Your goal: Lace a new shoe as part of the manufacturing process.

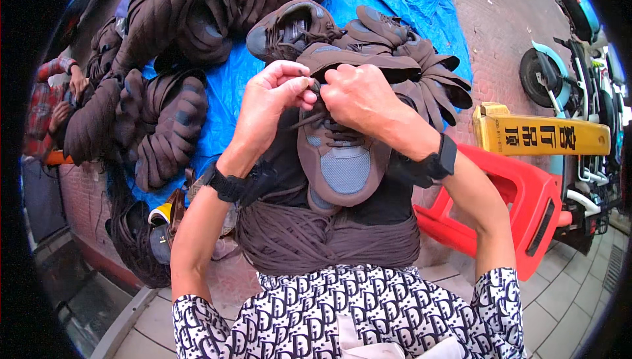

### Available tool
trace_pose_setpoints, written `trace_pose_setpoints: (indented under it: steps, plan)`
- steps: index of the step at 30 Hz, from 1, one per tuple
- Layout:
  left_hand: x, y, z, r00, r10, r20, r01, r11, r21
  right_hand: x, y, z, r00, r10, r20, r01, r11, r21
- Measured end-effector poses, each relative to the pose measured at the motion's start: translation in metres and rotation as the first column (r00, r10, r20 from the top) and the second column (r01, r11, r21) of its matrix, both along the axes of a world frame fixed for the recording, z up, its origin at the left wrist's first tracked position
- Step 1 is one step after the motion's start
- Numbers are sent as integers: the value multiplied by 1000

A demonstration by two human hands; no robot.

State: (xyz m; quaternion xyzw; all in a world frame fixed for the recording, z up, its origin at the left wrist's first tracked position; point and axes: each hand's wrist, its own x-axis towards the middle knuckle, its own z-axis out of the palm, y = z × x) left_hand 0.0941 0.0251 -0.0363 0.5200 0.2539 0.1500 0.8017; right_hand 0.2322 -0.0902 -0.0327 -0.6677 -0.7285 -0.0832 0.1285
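A brown shoe (378, 171) with a blue-grey mesh toe (345, 173) rests toe toward me above my lap. Dark laces (339, 136) run through its eyelets. Over the shoe's opening, my left hand (278, 96) pinches a dark shoelace between thumb and fingertips. Close beside it, my right hand (363, 99) is curled tight on the same shoelace, and its fingertips are mostly hidden. A thick bundle of loose brown shoelaces (326, 237) lies across my lap, below the shoe's toe.
Stacked brown shoes and uppers (164, 119) cover a blue tarp (421, 3) ahead and left. A red plastic stool (461, 227) stands at right, near a yellow sign (543, 132) and parked scooters (546, 73). Another person's hands (69, 99) show at far left.
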Motion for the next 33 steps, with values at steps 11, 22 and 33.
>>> trace_pose_setpoints:
  steps: [11, 22, 33]
  plan:
    - [21, -20, 2, 999, 6, -38, -4, 998, 65, 15, -10, 4, 581, -155, -799, 260, 966, 2]
    - [31, -28, 3, 996, 46, -72, -37, 992, 121, 10, -16, 3, 357, -278, -892, 325, 932, -161]
    - [25, -32, 9, 991, 38, -127, 27, 879, 476, 11, -13, -5, 454, -198, -869, 312, 949, -53]
